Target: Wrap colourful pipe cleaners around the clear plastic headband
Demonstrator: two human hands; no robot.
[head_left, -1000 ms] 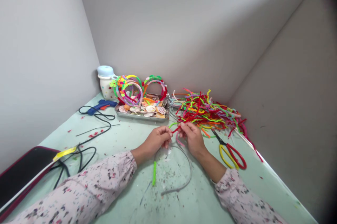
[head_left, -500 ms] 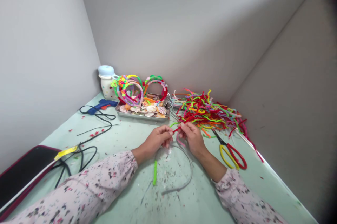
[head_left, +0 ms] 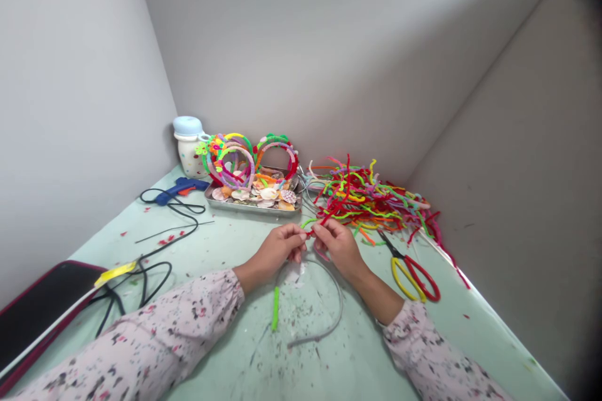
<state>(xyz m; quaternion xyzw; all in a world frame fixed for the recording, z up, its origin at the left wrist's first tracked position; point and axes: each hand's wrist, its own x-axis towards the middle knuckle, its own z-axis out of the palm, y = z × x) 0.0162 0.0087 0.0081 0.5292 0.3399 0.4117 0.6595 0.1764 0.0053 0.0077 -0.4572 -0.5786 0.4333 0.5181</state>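
Close together over the middle of the table, my left hand (head_left: 281, 248) and my right hand (head_left: 339, 246) both pinch a red pipe cleaner (head_left: 309, 233). Its free end sticks up past my right fingers. A grey headband (head_left: 339, 307) lies curved on the table below my hands, with a bright green wrapped section (head_left: 275, 308) on its left side. Part of the headband is hidden behind my hands. A bit of pink pipe cleaner (head_left: 322, 255) shows under my right hand.
Beyond my hands are a metal tray (head_left: 254, 209) of shells and colourful headbands, and a pipe cleaner pile (head_left: 371, 197). Scissors (head_left: 408, 269) lie right. At left are a blue glue gun (head_left: 181, 187), black cable (head_left: 195, 225), dark tablet (head_left: 51, 300) and lidded jar (head_left: 189, 150).
My right hand has moved slightly left, closer to my left hand. More of the red pipe cleaner now rises beyond its fingers. The view has shifted a little.
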